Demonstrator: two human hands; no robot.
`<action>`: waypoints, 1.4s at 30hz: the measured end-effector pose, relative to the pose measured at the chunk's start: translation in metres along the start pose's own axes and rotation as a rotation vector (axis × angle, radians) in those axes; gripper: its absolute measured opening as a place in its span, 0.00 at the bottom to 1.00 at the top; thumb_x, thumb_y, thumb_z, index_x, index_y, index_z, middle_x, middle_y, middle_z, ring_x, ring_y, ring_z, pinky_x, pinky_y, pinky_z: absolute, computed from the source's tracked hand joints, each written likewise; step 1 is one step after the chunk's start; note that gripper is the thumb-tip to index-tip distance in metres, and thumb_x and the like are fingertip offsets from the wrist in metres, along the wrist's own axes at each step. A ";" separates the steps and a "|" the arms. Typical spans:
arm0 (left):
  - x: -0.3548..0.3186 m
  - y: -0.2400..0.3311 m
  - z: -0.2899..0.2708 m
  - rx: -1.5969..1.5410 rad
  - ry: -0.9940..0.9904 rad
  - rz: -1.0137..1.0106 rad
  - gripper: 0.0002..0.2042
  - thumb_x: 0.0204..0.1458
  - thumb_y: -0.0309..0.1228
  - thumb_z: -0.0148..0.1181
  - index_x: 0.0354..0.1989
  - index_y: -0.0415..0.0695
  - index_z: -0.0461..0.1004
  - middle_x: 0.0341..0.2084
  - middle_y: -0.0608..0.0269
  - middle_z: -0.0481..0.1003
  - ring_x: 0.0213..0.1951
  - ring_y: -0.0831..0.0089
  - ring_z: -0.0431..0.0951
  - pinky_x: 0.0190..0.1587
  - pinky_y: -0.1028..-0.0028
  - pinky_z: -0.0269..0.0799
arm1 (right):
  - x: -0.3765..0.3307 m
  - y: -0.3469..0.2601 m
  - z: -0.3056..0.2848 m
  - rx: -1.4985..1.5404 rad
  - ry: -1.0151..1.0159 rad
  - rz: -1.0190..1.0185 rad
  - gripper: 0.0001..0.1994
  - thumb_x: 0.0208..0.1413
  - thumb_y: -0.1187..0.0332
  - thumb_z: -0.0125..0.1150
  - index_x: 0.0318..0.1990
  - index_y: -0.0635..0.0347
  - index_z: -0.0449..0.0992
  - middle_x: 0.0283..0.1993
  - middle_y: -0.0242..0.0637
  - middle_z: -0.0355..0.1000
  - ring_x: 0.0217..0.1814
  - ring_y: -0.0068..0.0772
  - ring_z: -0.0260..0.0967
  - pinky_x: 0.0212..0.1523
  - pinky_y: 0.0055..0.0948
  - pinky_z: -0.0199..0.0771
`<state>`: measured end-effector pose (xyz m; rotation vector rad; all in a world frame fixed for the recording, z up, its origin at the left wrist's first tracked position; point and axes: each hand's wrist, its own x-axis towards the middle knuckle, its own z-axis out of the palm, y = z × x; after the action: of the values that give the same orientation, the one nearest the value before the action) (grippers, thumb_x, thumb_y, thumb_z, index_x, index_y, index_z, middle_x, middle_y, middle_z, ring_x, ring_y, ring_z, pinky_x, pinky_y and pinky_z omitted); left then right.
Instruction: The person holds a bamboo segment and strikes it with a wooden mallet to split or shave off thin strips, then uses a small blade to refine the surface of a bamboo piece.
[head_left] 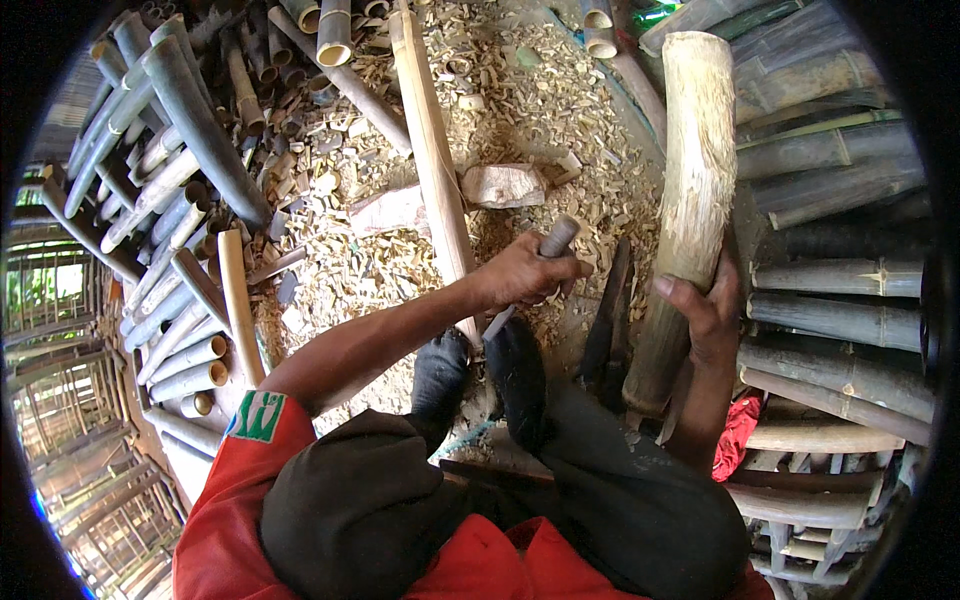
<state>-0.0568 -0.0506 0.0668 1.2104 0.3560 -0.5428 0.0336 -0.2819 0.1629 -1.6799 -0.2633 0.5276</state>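
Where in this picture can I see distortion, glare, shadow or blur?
Head view: black surrounds the round image; the slatted structure at left looks bent and partly washed out by daylight; gaps in the bamboo stack at right sink into shadow; the left hand and right hand look fairly sharp.

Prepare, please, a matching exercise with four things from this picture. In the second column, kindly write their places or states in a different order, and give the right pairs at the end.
Column one:
1. left grip
2. right grip
3. red cloth
4. wood chips

Column two:
A. scattered about in many small, mostly pale pieces
B. holding a thick bamboo piece
C. crumpled, in the lower right part of the picture
D. closed around a tool handle

Right pairs: 1-D, 2-B, 3-C, 4-A.
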 end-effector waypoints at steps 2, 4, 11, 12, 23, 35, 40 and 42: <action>-0.002 0.003 0.004 0.113 -0.074 -0.003 0.13 0.58 0.40 0.64 0.28 0.44 0.76 0.17 0.71 0.69 0.16 0.82 0.63 0.19 0.76 0.56 | -0.001 0.004 0.000 0.007 -0.011 0.014 0.42 0.38 0.62 0.72 0.65 0.66 0.64 0.57 0.41 0.71 0.58 0.35 0.68 0.62 0.33 0.65; 0.002 -0.006 0.001 0.141 -0.046 0.017 0.14 0.56 0.40 0.66 0.25 0.43 0.76 0.17 0.71 0.70 0.17 0.82 0.65 0.19 0.75 0.57 | 0.001 0.008 0.003 0.033 -0.031 0.026 0.43 0.38 0.62 0.72 0.65 0.66 0.64 0.57 0.42 0.71 0.58 0.36 0.68 0.63 0.33 0.65; 0.006 -0.006 -0.006 0.174 -0.108 -0.023 0.13 0.55 0.39 0.67 0.28 0.42 0.77 0.19 0.70 0.72 0.21 0.81 0.69 0.24 0.75 0.63 | 0.000 0.010 0.005 0.018 -0.033 -0.020 0.44 0.37 0.61 0.72 0.66 0.66 0.64 0.58 0.42 0.70 0.59 0.36 0.68 0.64 0.35 0.64; 0.005 -0.006 -0.007 0.175 -0.120 -0.031 0.12 0.55 0.39 0.67 0.29 0.42 0.78 0.20 0.69 0.73 0.23 0.80 0.70 0.26 0.75 0.65 | 0.000 0.009 0.006 0.020 -0.036 -0.019 0.44 0.37 0.61 0.72 0.66 0.66 0.64 0.59 0.42 0.70 0.60 0.36 0.68 0.64 0.35 0.64; -0.012 -0.011 -0.014 0.120 -0.115 0.081 0.10 0.53 0.34 0.70 0.33 0.40 0.77 0.25 0.67 0.76 0.29 0.77 0.75 0.32 0.75 0.71 | -0.001 -0.068 -0.044 0.035 0.271 -0.248 0.36 0.46 0.61 0.73 0.62 0.65 0.66 0.50 0.48 0.74 0.52 0.45 0.74 0.56 0.44 0.75; -0.002 -0.042 -0.040 0.237 0.101 0.222 0.11 0.57 0.36 0.63 0.29 0.41 0.76 0.19 0.66 0.74 0.20 0.79 0.70 0.21 0.74 0.65 | 0.033 -0.053 -0.008 -0.289 -0.129 -0.231 0.41 0.42 0.60 0.74 0.65 0.64 0.64 0.56 0.42 0.72 0.54 0.37 0.72 0.58 0.35 0.70; 0.038 -0.044 -0.034 0.487 0.666 0.022 0.13 0.58 0.38 0.64 0.33 0.38 0.77 0.21 0.60 0.77 0.25 0.72 0.78 0.22 0.68 0.71 | 0.060 -0.023 0.005 -0.117 0.146 -0.195 0.37 0.45 0.63 0.73 0.63 0.63 0.65 0.53 0.41 0.73 0.52 0.36 0.72 0.56 0.33 0.70; 0.003 -0.001 0.009 0.470 0.320 0.040 0.12 0.57 0.34 0.66 0.38 0.35 0.80 0.27 0.54 0.81 0.31 0.67 0.83 0.34 0.65 0.78 | 0.074 0.012 0.004 -0.364 0.261 0.022 0.38 0.45 0.62 0.75 0.64 0.63 0.64 0.53 0.42 0.74 0.51 0.36 0.72 0.56 0.36 0.71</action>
<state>-0.0546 -0.0595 0.0675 1.7634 0.4901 -0.4078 0.0946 -0.2464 0.1362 -2.0843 -0.1560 0.2805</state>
